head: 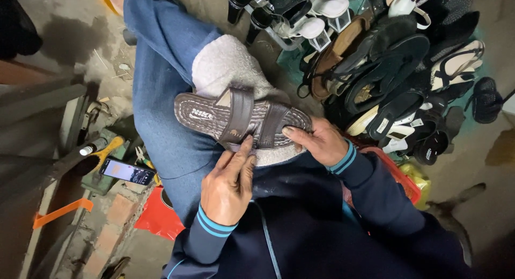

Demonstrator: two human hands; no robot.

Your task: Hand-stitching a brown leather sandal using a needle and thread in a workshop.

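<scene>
Brown sandal, pale oval heel label, lies on a fleece pad; left hand and right hand pinch its near edge.

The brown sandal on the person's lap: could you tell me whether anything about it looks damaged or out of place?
No clear damage shows on the brown sandal. It lies across a pale fleecy cloth on the knee, the left hand at its near edge, the right hand pressing its toe end.

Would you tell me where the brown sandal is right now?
In the head view, the brown sandal lies mid-frame on a pale fleecy pad over the person's knee, both hands gripping its near edge.
</scene>
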